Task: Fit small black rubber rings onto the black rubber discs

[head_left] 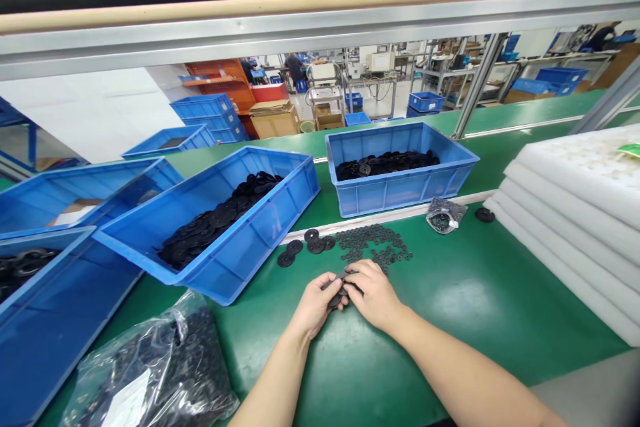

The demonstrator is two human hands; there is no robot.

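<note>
My left hand (316, 303) is closed around a black disc (335, 300); whether there is more than one disc is hidden by my fingers. My right hand (373, 293) meets it from the right, its fingertips pinched together at the disc's top edge. Anything small between those fingertips is too covered to make out. Just beyond my hands, many small dark rings (373, 238) are spread over the green table (450, 320). Several loose black discs (315, 245) lie to their left.
Blue bins of black discs stand at the back left (270, 240) and back centre (400, 197). A large clear bag of black parts (170, 373) lies front left. A small bag (445, 215) sits at right, near stacked white foam sheets (565, 233). A metal rail (300, 37) crosses overhead.
</note>
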